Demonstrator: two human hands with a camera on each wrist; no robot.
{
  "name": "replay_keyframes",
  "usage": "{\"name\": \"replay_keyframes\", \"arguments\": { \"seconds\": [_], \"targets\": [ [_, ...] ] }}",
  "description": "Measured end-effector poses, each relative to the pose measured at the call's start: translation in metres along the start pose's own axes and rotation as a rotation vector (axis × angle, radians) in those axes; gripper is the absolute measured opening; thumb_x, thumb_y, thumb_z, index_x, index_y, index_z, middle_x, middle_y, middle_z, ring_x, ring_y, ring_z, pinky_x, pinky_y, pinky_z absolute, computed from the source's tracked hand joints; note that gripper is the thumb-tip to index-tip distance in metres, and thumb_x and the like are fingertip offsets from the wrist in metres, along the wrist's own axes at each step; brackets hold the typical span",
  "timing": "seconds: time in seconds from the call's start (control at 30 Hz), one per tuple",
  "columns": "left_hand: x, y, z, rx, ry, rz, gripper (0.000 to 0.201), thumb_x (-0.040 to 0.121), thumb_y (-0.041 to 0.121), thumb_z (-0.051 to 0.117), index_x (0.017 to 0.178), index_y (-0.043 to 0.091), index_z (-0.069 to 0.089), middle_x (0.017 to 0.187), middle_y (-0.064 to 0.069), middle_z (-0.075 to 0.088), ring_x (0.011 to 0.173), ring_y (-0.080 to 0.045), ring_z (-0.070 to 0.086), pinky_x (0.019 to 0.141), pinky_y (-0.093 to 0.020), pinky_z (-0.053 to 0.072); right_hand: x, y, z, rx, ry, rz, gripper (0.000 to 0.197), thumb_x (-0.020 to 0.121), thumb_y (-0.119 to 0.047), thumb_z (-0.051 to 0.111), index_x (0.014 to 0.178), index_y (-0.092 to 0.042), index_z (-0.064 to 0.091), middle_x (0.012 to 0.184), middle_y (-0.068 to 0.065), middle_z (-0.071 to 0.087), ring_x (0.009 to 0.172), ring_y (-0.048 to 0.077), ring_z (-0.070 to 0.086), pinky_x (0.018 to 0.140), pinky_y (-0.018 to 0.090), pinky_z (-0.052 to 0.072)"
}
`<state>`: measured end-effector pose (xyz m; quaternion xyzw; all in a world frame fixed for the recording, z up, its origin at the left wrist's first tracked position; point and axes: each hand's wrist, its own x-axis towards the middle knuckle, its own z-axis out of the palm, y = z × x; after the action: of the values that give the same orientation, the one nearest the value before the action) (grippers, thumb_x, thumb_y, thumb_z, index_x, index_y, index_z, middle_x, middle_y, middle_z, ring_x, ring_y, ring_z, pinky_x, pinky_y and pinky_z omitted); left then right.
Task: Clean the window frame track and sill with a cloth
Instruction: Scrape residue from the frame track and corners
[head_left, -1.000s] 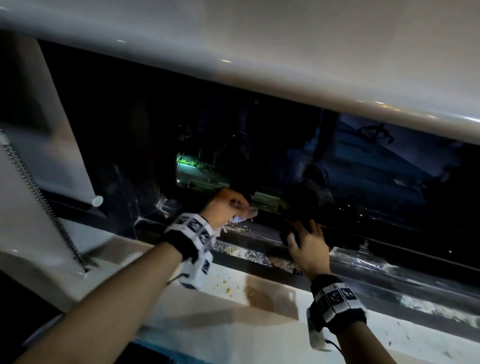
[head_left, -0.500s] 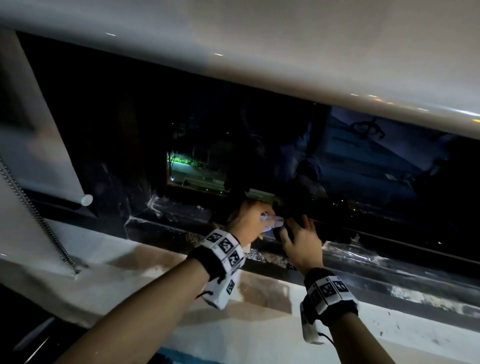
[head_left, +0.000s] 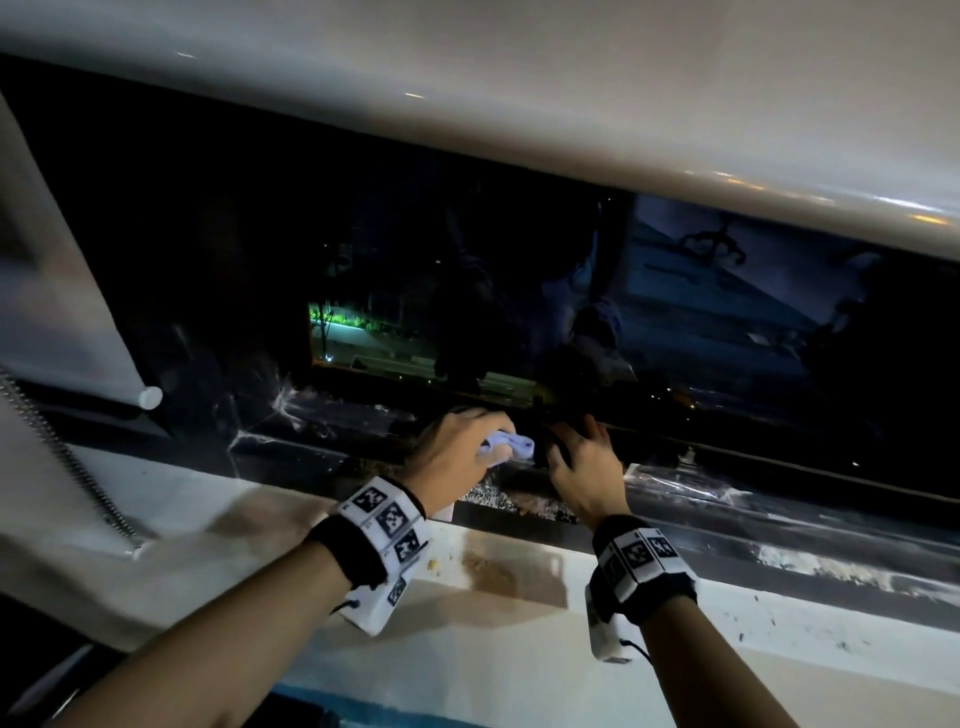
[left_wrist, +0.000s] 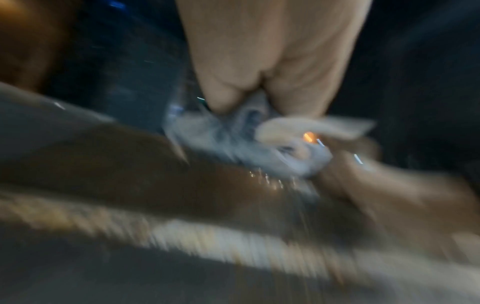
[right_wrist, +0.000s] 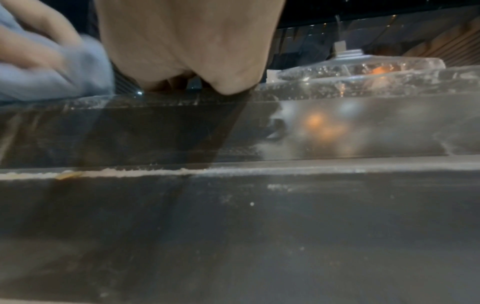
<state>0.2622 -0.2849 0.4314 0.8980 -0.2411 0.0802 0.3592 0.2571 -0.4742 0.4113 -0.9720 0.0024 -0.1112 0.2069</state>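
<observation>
The cloth (head_left: 506, 446) was pale blue-white. The sill (head_left: 769, 631) was white, bearing a brown stain (head_left: 493, 569) near the middle and dark specks toward the right. The track (head_left: 519, 512) was black, with pale grit. Both wristbands (head_left: 387, 522) were black, carrying white blocks printed with black square patterns.

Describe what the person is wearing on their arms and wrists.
Both forearms are bare, no sleeves. Each wrist carries a black band wrapped with white square tiles printed with black-and-white pixel markers. A small white box hangs under each band, with a thin black cable looping from it.
</observation>
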Motion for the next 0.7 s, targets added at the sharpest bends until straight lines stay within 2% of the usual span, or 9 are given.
{"name": "replay_keyframes", "arguments": {
  "seconds": [0.07, 0.13, 0.17, 0.23, 0.3, 0.37, 0.43, 0.6, 0.7],
  "targets": [
    [0.001, 0.002, -0.019, -0.206, -0.094, -0.077, 0.014, 0.088, 0.021, 0.063, 0.102, 0.018, 0.067, 0.082, 0.001, 0.065, 0.056, 0.003, 0.056, 0.052, -0.018, 0.048, 0.001, 0.000, 0.000, 0.016, -0.005, 0.002, 0.064, 0.073, -0.044, 0.024, 0.120, -0.021, 0.060, 0.125, 0.017, 0.051, 0.116, 0.037, 0.045, 0.094, 0.040, 0.042],
    [0.005, 0.000, -0.038, -0.312, -0.038, -0.147, 0.014, 0.087, 0.025, 0.064, 0.099, 0.017, 0.066, 0.079, 0.007, 0.067, 0.051, 0.009, 0.056, 0.043, -0.010, 0.041, 0.001, -0.002, -0.001, 0.014, -0.025, 0.017, 0.058, 0.076, -0.040, 0.029, 0.123, -0.023, 0.059, 0.128, 0.016, 0.050, 0.119, 0.036, 0.043, 0.097, 0.039, 0.040],
    [0.009, -0.002, -0.046, -0.305, 0.032, -0.122, 0.015, 0.087, 0.023, 0.063, 0.098, 0.013, 0.065, 0.082, 0.008, 0.068, 0.061, 0.009, 0.060, 0.048, -0.009, 0.044, 0.001, -0.002, -0.002, 0.015, -0.033, 0.020, 0.055, 0.077, -0.037, 0.033, 0.123, -0.024, 0.058, 0.129, 0.015, 0.049, 0.121, 0.035, 0.042, 0.098, 0.039, 0.040],
    [0.021, -0.011, -0.048, -0.243, 0.119, -0.058, 0.019, 0.090, 0.016, 0.059, 0.100, 0.000, 0.063, 0.097, 0.002, 0.068, 0.089, 0.003, 0.063, 0.069, -0.009, 0.050, 0.001, -0.003, -0.003, 0.027, -0.040, 0.019, 0.053, 0.076, -0.033, 0.036, 0.123, -0.026, 0.058, 0.130, 0.013, 0.049, 0.121, 0.034, 0.041, 0.098, 0.039, 0.040],
    [0.028, -0.019, -0.032, -0.111, 0.074, -0.075, 0.028, 0.093, 0.026, 0.052, 0.105, 0.004, 0.064, 0.104, -0.001, 0.067, 0.095, -0.008, 0.063, 0.081, -0.022, 0.052, 0.000, -0.005, -0.005, 0.056, -0.035, 0.009, 0.052, 0.075, -0.029, 0.038, 0.123, -0.026, 0.059, 0.128, 0.013, 0.050, 0.119, 0.034, 0.043, 0.097, 0.039, 0.040],
    [0.026, -0.022, -0.005, 0.007, 0.063, -0.065, 0.029, 0.093, 0.035, 0.050, 0.105, 0.017, 0.069, 0.107, 0.001, 0.068, 0.097, -0.015, 0.065, 0.084, -0.031, 0.052, 0.000, -0.006, -0.007, 0.107, -0.024, 0.005, 0.050, 0.076, -0.020, 0.041, 0.123, -0.019, 0.059, 0.125, 0.015, 0.052, 0.115, 0.036, 0.046, 0.094, 0.038, 0.041],
    [0.020, -0.011, 0.012, 0.163, 0.137, -0.020, 0.025, 0.091, 0.037, 0.052, 0.102, 0.025, 0.071, 0.106, 0.003, 0.070, 0.095, -0.017, 0.065, 0.082, -0.032, 0.051, -0.001, -0.005, -0.010, 0.148, -0.001, 0.010, 0.055, 0.072, -0.013, 0.038, 0.123, -0.010, 0.056, 0.123, 0.020, 0.055, 0.112, 0.039, 0.049, 0.091, 0.038, 0.042],
    [0.008, 0.019, 0.015, 0.010, -0.033, 0.028, 0.025, 0.089, 0.041, 0.053, 0.101, 0.027, 0.071, 0.100, 0.005, 0.069, 0.090, -0.013, 0.063, 0.083, -0.030, 0.049, 0.001, -0.005, -0.023, 0.242, 0.013, 0.049, 0.054, 0.074, 0.008, 0.042, 0.126, -0.003, 0.051, 0.117, 0.025, 0.060, 0.109, 0.039, 0.056, 0.089, 0.036, 0.043],
    [0.003, 0.009, 0.000, -0.162, -0.146, 0.020, 0.018, 0.088, 0.027, 0.062, 0.102, 0.020, 0.072, 0.097, 0.002, 0.070, 0.086, -0.012, 0.066, 0.076, -0.033, 0.054, 0.003, 0.005, -0.036, 0.233, 0.070, 0.002, 0.052, 0.072, 0.012, 0.046, 0.121, -0.005, 0.056, 0.110, 0.023, 0.063, 0.102, 0.038, 0.059, 0.086, 0.036, 0.046]
  ]
}}
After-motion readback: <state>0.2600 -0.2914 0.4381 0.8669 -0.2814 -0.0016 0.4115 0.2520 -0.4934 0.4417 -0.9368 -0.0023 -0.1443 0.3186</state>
